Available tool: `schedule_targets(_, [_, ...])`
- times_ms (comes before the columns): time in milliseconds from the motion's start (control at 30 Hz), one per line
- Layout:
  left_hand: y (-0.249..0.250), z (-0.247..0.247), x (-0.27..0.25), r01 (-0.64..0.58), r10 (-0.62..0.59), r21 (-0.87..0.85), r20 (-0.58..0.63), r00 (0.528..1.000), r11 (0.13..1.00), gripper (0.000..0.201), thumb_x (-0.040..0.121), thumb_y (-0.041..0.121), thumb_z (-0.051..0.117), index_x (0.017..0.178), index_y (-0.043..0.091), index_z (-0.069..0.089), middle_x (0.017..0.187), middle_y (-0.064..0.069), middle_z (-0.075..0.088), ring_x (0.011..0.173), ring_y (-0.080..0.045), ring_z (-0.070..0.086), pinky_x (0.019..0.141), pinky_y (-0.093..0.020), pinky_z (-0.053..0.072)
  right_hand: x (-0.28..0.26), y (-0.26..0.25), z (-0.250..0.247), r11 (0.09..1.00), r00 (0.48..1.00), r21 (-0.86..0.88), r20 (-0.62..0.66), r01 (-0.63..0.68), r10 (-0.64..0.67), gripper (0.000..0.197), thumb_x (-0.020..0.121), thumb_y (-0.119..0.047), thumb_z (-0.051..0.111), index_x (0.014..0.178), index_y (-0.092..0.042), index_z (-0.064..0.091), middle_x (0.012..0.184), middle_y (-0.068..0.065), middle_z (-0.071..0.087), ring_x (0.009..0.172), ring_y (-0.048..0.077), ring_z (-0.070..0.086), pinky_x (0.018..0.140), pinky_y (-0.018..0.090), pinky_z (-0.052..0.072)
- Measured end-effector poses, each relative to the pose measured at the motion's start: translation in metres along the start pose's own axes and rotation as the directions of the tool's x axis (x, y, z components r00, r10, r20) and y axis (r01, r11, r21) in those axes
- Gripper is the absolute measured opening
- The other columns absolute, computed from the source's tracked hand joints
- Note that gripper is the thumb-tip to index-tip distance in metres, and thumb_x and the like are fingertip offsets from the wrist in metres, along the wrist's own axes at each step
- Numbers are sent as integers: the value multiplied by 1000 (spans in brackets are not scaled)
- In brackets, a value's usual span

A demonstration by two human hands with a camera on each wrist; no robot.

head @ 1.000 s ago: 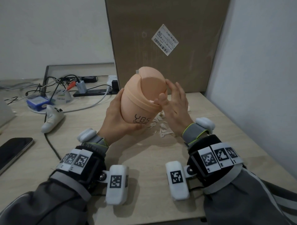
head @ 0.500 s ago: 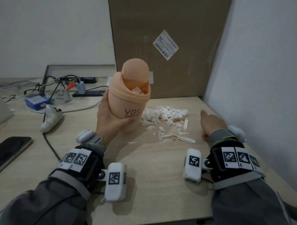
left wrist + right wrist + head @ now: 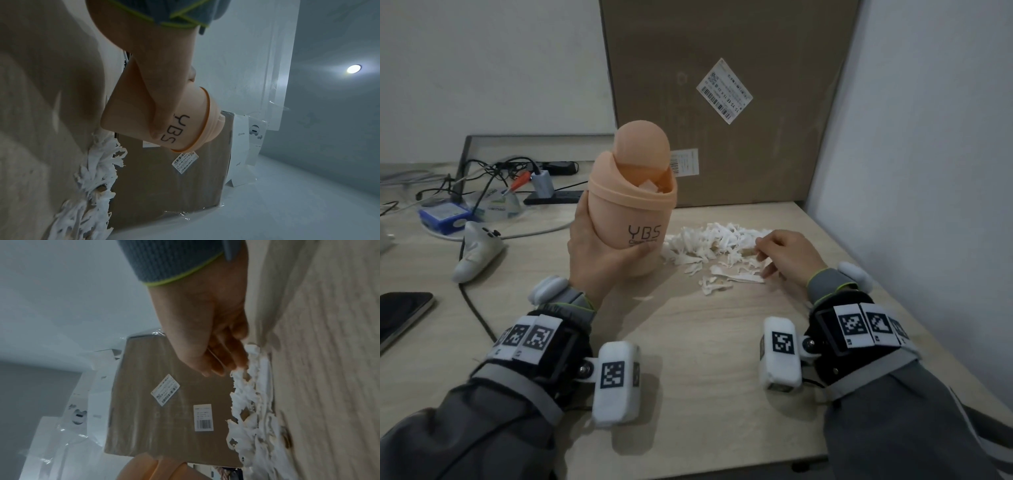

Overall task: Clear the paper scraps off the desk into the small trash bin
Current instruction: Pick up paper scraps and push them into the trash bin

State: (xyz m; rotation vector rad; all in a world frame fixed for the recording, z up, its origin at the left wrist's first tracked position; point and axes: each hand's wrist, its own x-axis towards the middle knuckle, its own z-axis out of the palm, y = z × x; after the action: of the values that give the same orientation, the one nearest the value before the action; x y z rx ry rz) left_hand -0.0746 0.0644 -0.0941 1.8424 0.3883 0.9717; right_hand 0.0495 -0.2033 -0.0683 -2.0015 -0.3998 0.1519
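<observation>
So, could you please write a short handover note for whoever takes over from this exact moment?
Left hand grips the peach trash bin, lifted just off the desk, swing lid tipped open.
Right hand rests at the right edge of the paper scraps, fingers curled onto them; whether it has any pinched is unclear.
Done: some scraps show inside the bin.
Left: most of the pile lies beside the bin.

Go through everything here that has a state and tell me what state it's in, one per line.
Bin: held off the desk, upright, scraps showing in its opening.
Lid: swung open.
Scraps: most still piled on the desk.
Left hand: grips the bin.
Right hand: fingers curled at the pile's edge.
Phone: screen dark.
</observation>
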Motion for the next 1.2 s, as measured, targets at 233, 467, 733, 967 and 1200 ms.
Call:
schedule_targets(233, [-8,-1,5,-4,4,-1,-44,999,1000,133,44,59,92,157,39,26,149,2,49,136,-26,51,110,-58,47,35,18,8,869,985,-491,-109,65,-135,42,93,-40,47,132,-25,44,143,4,40,129,28,34,103,40,31])
schedule_targets(467, [-10,1,5,-25,25,14,-45,999,1000,131,45,60,92,157,38,26,149,3,47,137,-24,50,110,-57,47,41,18,8,780,995,-624,98,49,16,44,95,-52,31,114,-23,58,124,7,59,114,31,51,99,44,37])
schedule_targets(733, [-4,0,3,-7,8,20,-40,999,1000,131,43,60,91,156,40,26,148,3,48,136,-25,49,110,-58,46,10,7,-6,857,944,-501,326,119,59,66,81,-55,61,133,-17,48,130,1,53,119,19,51,89,25,37])
schedule_targets(967, [0,0,1,-14,16,35,-35,999,999,132,43,62,90,156,39,26,149,2,48,136,-25,51,109,-58,48,7,4,-10,814,949,-558,313,162,25,53,78,-27,75,127,-17,57,130,3,57,113,16,54,88,21,38])
schedule_targets(1200, [3,1,-1,-14,14,26,-18,1000,1000,134,41,61,89,157,36,26,149,1,47,135,-24,51,109,-58,48,11,6,-7,758,976,-615,170,216,-139,23,82,-17,69,104,-12,71,113,6,67,102,20,60,79,18,37])
